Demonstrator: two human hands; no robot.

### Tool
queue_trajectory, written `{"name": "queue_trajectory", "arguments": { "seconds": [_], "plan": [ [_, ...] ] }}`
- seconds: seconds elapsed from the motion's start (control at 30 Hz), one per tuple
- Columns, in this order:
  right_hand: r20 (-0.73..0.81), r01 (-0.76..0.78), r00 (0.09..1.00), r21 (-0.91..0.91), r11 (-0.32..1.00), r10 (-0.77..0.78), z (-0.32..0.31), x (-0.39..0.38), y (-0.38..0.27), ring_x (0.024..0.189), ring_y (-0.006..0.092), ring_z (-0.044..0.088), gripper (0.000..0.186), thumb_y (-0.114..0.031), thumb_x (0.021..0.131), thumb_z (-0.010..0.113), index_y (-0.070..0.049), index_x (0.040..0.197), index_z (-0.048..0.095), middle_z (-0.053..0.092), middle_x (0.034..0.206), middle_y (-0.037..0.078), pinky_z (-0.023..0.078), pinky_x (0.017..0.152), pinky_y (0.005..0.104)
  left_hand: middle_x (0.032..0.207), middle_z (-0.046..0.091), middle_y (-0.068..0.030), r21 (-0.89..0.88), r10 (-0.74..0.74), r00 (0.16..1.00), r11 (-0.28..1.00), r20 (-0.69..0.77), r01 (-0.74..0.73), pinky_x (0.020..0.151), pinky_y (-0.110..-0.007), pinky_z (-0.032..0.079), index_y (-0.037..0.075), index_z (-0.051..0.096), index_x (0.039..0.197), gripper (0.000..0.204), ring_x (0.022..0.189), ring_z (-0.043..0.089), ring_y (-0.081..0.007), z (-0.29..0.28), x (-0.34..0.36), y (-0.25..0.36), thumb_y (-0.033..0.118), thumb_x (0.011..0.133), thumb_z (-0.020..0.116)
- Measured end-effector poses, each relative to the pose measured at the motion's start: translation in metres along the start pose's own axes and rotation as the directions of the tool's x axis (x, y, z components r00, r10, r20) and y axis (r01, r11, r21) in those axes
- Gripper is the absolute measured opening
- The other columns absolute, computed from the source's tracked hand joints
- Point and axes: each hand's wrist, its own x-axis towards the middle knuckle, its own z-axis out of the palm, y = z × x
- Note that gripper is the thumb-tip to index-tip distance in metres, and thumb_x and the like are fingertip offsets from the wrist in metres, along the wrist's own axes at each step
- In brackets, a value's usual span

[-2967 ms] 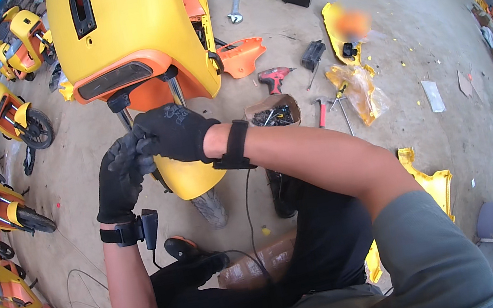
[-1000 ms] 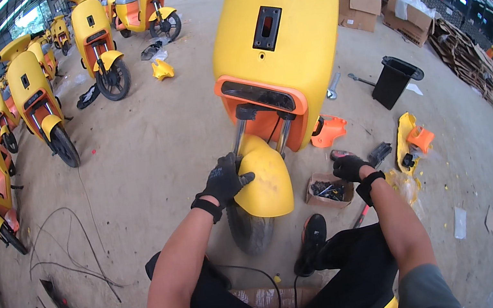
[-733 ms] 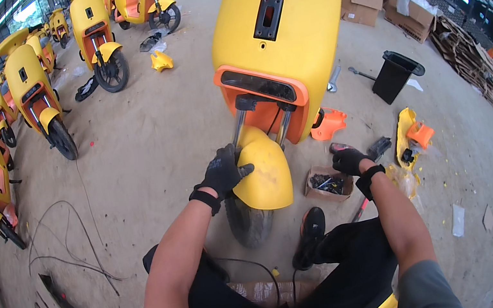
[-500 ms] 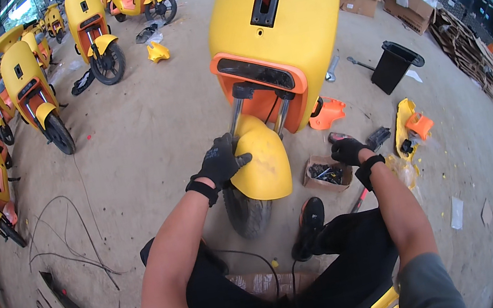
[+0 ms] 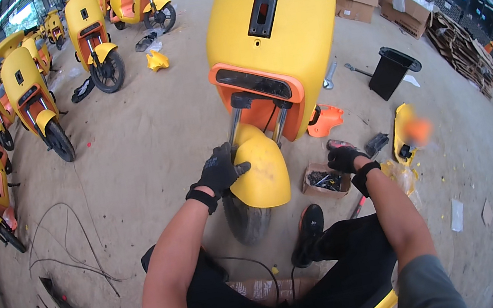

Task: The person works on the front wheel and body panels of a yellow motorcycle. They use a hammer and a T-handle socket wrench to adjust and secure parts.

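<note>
The left hand [image 5: 218,170], in a black glove, is grasping the yellow front fender [image 5: 263,167] at its left side: the thumb is lying across the outer face, while the other fingers are partly hidden. This fender is sitting between the two fork tubes [image 5: 234,125] of a yellow scooter [image 5: 272,12], above its front wheel [image 5: 249,222]. The right hand [image 5: 345,159], also gloved, is clasping a red drill [image 5: 337,144] with curled fingers; the glove is covering most of the tool, so its handle is not showing. Just beside this hand, an open cardboard box [image 5: 326,193] is holding small dark parts [image 5: 325,178]. Beyond the drill, an orange shell piece [image 5: 326,121] is lying near the scooter, and a black block [image 5: 377,144] is lying to the drill's right. Farther away, a wrench [image 5: 330,75] is lying and a black bin [image 5: 391,76] is standing. Toward the left edge of the floor [image 5: 143,122], more yellow scooters [image 5: 27,89] are standing; toward its far right edge, a cardboard stack [image 5: 463,55] is lying.
</note>
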Motion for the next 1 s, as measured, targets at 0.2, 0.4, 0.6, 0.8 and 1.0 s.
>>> {"name": "queue_trajectory", "arguments": {
  "seconds": [0.2, 0.4, 0.6, 0.8, 1.0],
  "plan": [
    [0.004, -0.016, 1.000, 0.002, 1.000, 0.016, 0.002, 0.002, 0.002, 0.103, 0.0311, 0.056, 0.030, -0.032, 0.076, 0.061, -0.012, 0.099, 0.062, 0.060, 0.107, 0.016, 0.045, 0.087, 0.0369, 0.111, 0.054, -0.0223, -0.043, -0.016, 1.000, 0.999, -0.008, 0.016, 0.088, -0.042, 0.043, 0.004, 0.049, 0.114, 0.056, 0.104, 0.052, -0.0371, 0.003, 0.001, -0.001, 0.035, 0.072, 0.070],
    [0.012, 0.013, 1.000, 0.018, 1.000, -0.013, 0.005, 0.005, 0.010, 0.102, 0.0319, 0.055, 0.032, -0.034, 0.076, 0.062, -0.011, 0.098, 0.061, 0.059, 0.106, 0.016, 0.045, 0.087, 0.0375, 0.111, 0.054, -0.0223, -0.001, -0.018, 1.000, 1.000, -0.019, 0.018, 0.087, -0.042, 0.043, 0.004, 0.049, 0.115, 0.057, 0.105, 0.052, -0.0369, -0.002, -0.003, 0.010, 0.035, 0.072, 0.070],
    [0.041, -0.017, 0.999, 0.008, 1.000, 0.017, 0.008, 0.009, 0.011, 0.105, 0.0317, 0.054, 0.033, -0.033, 0.076, 0.063, -0.012, 0.101, 0.060, 0.057, 0.110, 0.017, 0.044, 0.088, 0.0374, 0.111, 0.054, -0.0227, 0.022, 0.007, 0.999, 1.000, -0.037, -0.007, 0.088, -0.042, 0.043, 0.004, 0.048, 0.116, 0.058, 0.105, 0.052, -0.0370, 0.004, -0.002, 0.001, 0.036, 0.073, 0.069],
    [0.061, -0.065, 0.996, 0.038, 0.997, 0.062, 0.005, 0.007, 0.008, 0.108, 0.0316, 0.053, 0.035, -0.035, 0.076, 0.061, -0.013, 0.104, 0.060, 0.056, 0.114, 0.017, 0.044, 0.089, 0.0374, 0.113, 0.052, -0.0232, 0.022, -0.026, 0.999, 0.999, -0.018, 0.027, 0.088, -0.043, 0.043, 0.006, 0.047, 0.120, 0.061, 0.105, 0.052, -0.0368, 0.002, -0.002, 0.003, 0.037, 0.072, 0.068],
    [0.033, -0.048, 0.998, -0.009, 0.999, 0.048, 0.011, 0.011, 0.014, 0.100, 0.0264, 0.057, 0.034, -0.035, 0.078, 0.059, -0.014, 0.104, 0.062, 0.061, 0.105, 0.013, 0.044, 0.086, 0.0339, 0.113, 0.051, -0.0230, 0.028, -0.030, 0.999, 0.999, -0.012, 0.030, 0.088, -0.043, 0.043, 0.007, 0.046, 0.121, 0.062, 0.105, 0.052, -0.0368, 0.006, 0.000, -0.001, 0.039, 0.073, 0.068]
  ]
}}
